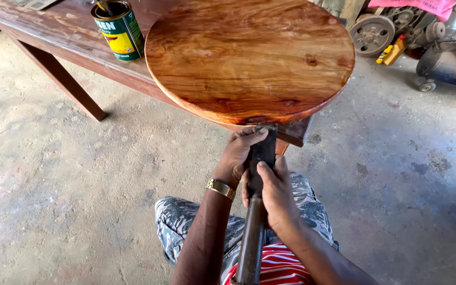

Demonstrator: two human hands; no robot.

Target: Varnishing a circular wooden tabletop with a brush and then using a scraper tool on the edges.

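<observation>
Where hands point(257, 169) grip, brush point(262, 150) bristles hidden.

wooden table point(64, 37): round wooden board point(249, 55), green tin point(120, 30) on top.

You get bright, even daylight. Soft shadow falls under the table point(59, 37) onto the floor point(80, 200). Mild sheen on the round board point(249, 53). Centre is sharp; your forearms at the bottom edge look slightly soft. Wide-angle stretch at the corners.
</observation>
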